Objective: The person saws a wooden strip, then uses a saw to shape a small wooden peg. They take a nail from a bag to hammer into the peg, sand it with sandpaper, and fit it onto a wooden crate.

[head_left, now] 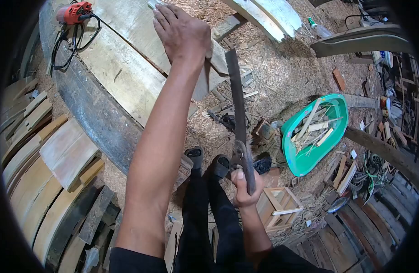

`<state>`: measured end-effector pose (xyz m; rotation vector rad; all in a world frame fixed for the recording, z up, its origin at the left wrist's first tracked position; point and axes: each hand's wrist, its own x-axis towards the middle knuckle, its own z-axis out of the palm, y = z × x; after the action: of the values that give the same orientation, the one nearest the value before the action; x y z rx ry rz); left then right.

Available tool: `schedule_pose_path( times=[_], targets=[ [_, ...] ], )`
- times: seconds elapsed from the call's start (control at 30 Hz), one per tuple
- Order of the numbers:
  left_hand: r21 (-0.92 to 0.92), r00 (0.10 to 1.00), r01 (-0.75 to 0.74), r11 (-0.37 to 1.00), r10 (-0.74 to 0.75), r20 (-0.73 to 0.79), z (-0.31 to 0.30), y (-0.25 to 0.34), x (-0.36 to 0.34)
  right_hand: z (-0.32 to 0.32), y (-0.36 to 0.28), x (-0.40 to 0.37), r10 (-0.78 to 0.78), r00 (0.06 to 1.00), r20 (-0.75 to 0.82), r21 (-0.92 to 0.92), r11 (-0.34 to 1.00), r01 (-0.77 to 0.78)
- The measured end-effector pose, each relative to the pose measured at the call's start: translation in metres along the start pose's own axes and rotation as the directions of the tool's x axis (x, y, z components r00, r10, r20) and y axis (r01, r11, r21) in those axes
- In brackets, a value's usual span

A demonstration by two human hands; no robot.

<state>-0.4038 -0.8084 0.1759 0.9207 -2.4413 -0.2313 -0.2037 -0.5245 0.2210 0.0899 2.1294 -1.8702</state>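
While right hand [248, 190] grips saw [238, 107], held out over floor [293, 75] beside the planks [127, 88], a careless swing could nick left hand [184, 34] over them; can't tell what that one grasps.

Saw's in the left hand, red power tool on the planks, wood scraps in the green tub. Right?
One slip: the saw is in the right hand, not the left hand; the head view shows it. The red power tool is on the planks, wood scraps in the green tub.
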Motion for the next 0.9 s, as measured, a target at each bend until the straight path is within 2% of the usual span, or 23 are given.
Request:
schedule_pose_path(
  times=[0.1,0.17,0.23,0.27,0.37,0.43,0.5,0.53,0.57,0.67,0.77,0.83,0.9],
  targets=[
    [0.016,0.997,-0.048,0.999,0.049,-0.053,0.002,-0.002,0.004,0.003,0.007,0.03,-0.001,0.998,0.057,0.069,0.998,-0.003],
    [-0.011,0.998,-0.042,0.999,0.042,-0.039,-0.002,-0.003,-0.001,0.014,0.008,0.06,0.022,0.993,0.112,0.005,1.0,-0.023],
    [0.016,0.999,-0.025,1.0,0.026,-0.033,-0.001,-0.002,-0.003,0.012,0.007,0.039,-0.086,0.992,0.092,-0.056,0.994,0.092],
    [0.026,0.999,-0.021,0.999,0.022,-0.035,0.0,-0.001,-0.001,0.003,0.005,0.02,-0.075,0.996,0.052,-0.106,0.991,0.08],
    [0.016,1.0,0.013,1.0,-0.014,0.016,0.004,-0.002,-0.001,-0.004,0.005,0.008,0.004,1.0,0.026,-0.002,1.0,-0.004],
    [-0.029,1.0,0.011,1.0,-0.01,0.008,-0.003,0.001,0.005,0.01,0.008,0.05,-0.053,0.994,0.095,-0.009,0.998,0.054],
    [-0.046,1.0,0.011,0.999,-0.011,0.012,-0.005,0.001,-0.003,0.024,-0.008,0.069,0.084,0.989,0.12,0.055,0.994,-0.091],
    [-0.048,1.0,0.009,0.999,-0.008,0.016,-0.004,0.0,-0.002,0.022,-0.009,0.057,-0.018,0.996,0.089,-0.068,0.997,0.024],
    [-0.034,1.0,0.013,0.999,-0.013,0.015,-0.003,0.003,-0.003,0.013,0.001,0.036,-0.063,0.994,0.087,-0.094,0.993,0.071],
    [0.014,1.0,0.023,1.0,-0.023,0.006,-0.001,-0.002,0.0,-0.005,0.008,0.006,-0.027,0.998,0.059,-0.047,0.998,0.029],
    [0.013,1.0,0.022,1.0,-0.022,0.008,-0.003,0.0,-0.002,0.011,0.004,0.057,-0.012,0.992,0.125,-0.024,1.0,0.015],
    [0.006,1.0,0.013,1.0,-0.013,-0.001,-0.003,0.002,-0.002,0.016,0.001,0.054,0.008,0.994,0.106,-0.053,0.999,-0.002],
    [0.031,0.999,0.019,0.999,-0.02,0.029,-0.003,0.004,-0.003,-0.003,0.004,0.011,-0.056,0.997,0.049,-0.085,0.995,0.06]
  ],
)
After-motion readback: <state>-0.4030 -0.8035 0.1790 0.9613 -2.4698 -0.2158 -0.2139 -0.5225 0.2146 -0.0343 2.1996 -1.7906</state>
